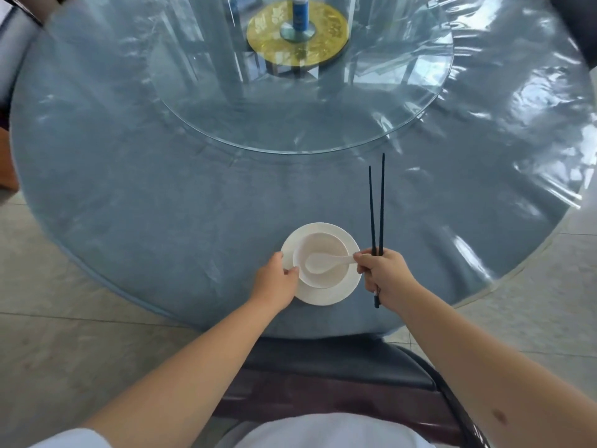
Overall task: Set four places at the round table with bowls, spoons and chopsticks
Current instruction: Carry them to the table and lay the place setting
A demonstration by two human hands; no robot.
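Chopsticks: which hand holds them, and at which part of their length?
The right hand grips the chopsticks near their lower ends, tips pointing away.

Between my hands sit a white bowl (pixel 323 260), white spoon (pixel 326 262) and white plate (pixel 326 294). The chopsticks (pixel 377 218) in my right hand (pixel 384 276) are black. Beyond them: grey-blue tablecloth (pixel 161 205), gold patterned disc (pixel 326 37).

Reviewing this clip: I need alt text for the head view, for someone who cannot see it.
A person's left hand holds the rim of a white bowl that sits on a white plate near the edge of a round table, with a white spoon in the bowl. The right hand grips two black chopsticks pointing away across the table.
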